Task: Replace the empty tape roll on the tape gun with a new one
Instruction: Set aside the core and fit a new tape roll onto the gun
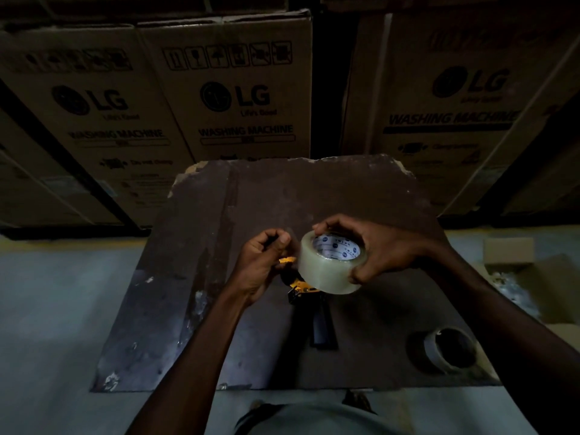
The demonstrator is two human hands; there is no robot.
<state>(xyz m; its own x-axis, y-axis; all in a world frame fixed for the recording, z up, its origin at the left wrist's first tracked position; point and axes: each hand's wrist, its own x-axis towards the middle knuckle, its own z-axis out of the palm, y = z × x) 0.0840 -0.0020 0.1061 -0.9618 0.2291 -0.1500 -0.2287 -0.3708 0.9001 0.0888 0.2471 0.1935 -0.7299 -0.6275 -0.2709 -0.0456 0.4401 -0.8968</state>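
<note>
Bench (194, 262): dark, scuffed board (cardboard boxes (238, 89) behind).
Right hand (376, 249): fingers grasp clear tape roll (326, 271).
Left hand (263, 265): fingers clenched at tape gun (301, 287).

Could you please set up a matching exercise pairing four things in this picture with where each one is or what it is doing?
Things:
1. new tape roll
2. empty roll
3. tape gun
4. left hand

Places or states:
A. lying on the board, near its right corner
B. held by the right hand
C. fingers curled, pinching beside the new roll
D. on the board, partly hidden under the new roll

Pairs: 1-B, 2-A, 3-D, 4-C
</note>
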